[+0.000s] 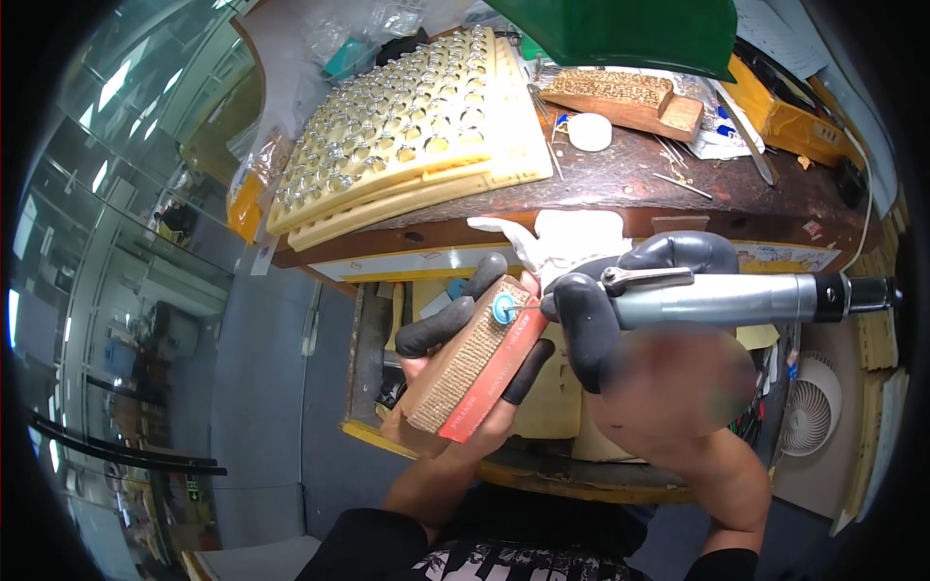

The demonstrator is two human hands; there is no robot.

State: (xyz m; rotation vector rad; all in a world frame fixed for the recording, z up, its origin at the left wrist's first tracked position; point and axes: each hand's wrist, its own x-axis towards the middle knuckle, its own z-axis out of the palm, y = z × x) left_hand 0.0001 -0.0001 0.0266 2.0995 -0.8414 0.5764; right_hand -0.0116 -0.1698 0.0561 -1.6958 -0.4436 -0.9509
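My left hand (441,327), with black covers on its fingers, grips a wooden block (455,373). One face of the block bears a brown, finely ridged strip, and its side is red with printing. My right hand (587,334), also in black finger covers, is closed around a silver rotary handpiece (717,298). A thin shank runs from the handpiece to a small round blue disc (505,308). This disc lies against the upper end of the ridged strip, though I cannot tell how firmly it touches.
Many silver rings stand in a cream slotted tray (417,174) on the dark workbench (620,189). Nearby are a white round lid (589,132), another wooden block (630,105) and a yellow box (790,111). White cloth (581,237) hangs at the bench edge above an open drawer (542,474). A fan (812,402) stands right.
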